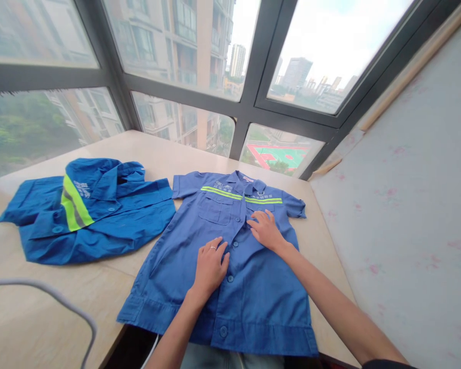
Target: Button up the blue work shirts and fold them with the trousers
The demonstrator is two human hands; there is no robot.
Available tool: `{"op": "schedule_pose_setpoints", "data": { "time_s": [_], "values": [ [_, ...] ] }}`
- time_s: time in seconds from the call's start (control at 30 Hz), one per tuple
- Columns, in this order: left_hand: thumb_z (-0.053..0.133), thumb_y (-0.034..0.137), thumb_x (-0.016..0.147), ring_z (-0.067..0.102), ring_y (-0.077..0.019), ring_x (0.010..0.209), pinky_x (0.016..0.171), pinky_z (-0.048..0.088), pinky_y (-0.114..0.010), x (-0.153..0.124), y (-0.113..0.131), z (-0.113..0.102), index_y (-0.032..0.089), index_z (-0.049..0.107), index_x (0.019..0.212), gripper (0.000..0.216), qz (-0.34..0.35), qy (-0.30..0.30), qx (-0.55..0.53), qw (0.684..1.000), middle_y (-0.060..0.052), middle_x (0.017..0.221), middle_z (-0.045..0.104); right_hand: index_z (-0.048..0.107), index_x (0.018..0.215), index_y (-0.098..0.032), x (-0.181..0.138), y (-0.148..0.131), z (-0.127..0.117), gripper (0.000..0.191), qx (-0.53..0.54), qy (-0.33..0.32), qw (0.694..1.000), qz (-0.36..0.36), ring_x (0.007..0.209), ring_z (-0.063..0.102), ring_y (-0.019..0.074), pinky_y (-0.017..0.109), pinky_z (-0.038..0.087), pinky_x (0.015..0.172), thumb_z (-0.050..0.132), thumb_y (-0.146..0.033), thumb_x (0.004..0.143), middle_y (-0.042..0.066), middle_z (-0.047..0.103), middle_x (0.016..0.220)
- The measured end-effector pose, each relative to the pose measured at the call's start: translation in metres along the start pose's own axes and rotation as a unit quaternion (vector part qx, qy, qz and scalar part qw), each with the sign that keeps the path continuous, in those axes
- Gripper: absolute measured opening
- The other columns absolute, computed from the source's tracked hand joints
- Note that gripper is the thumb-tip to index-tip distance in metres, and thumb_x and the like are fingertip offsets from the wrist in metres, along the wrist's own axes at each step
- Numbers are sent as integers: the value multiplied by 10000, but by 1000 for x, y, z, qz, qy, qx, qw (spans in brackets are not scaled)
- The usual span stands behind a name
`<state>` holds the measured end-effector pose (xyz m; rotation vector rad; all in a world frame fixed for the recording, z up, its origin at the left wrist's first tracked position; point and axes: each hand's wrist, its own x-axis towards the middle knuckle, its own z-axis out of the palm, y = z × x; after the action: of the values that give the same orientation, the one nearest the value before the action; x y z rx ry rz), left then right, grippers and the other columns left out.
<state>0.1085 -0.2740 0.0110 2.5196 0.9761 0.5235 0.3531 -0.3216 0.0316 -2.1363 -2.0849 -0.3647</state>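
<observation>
A blue short-sleeved work shirt (pixel 253 297) with a yellow-green reflective chest stripe lies flat and buttoned, front up, on the light wooden table (pixel 42 318). My left hand (pixel 210 266) rests flat on the shirt's left front beside the button line, fingers together and stretched out, a ring on one finger. My right hand (pixel 266 230) lies flat on the shirt's chest just right of the buttons, below the collar, fingers spread. Neither hand holds anything.
A second, brighter blue shirt (pixel 92 215) with a reflective stripe lies crumpled on the table to the left. A grey curved bar (pixel 61 302) crosses the lower left. Large windows (pixel 200 66) run behind the table; a pale wall (pixel 415 205) stands at the right.
</observation>
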Motion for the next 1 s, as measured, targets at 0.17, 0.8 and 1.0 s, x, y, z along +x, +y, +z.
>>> {"op": "schedule_pose_setpoints", "data": {
  "time_s": [0.17, 0.8, 1.0],
  "values": [
    [498, 299, 929, 585, -268, 1079, 873, 454, -390, 25, 14, -17, 212, 691, 1114, 281, -58, -41, 45, 996, -108, 1151, 674, 576, 1299, -205, 12, 0, -2, 435, 51, -15, 998, -31, 1308, 467, 260, 484, 290, 1094, 507, -115, 879, 122, 549, 1400],
    [425, 188, 930, 656, -218, 1002, 868, 482, -297, 144, 2, 13, 208, 702, 1118, 335, -19, -126, -84, 988, -103, 1061, 703, 712, 911, -231, 63, 33, 9, 103, 40, -56, 988, -139, 1007, 532, 238, 503, 281, 1060, 629, -216, 851, 52, 647, 922],
    [482, 135, 856, 668, -238, 943, 799, 487, -313, 150, 3, 16, 233, 705, 1021, 294, -2, -155, -32, 987, -98, 1003, 683, 654, 921, -230, 55, 36, 22, 116, 90, 4, 978, -190, 1155, 508, 230, 487, 207, 1096, 566, -164, 885, 54, 663, 1167]
  ]
}}
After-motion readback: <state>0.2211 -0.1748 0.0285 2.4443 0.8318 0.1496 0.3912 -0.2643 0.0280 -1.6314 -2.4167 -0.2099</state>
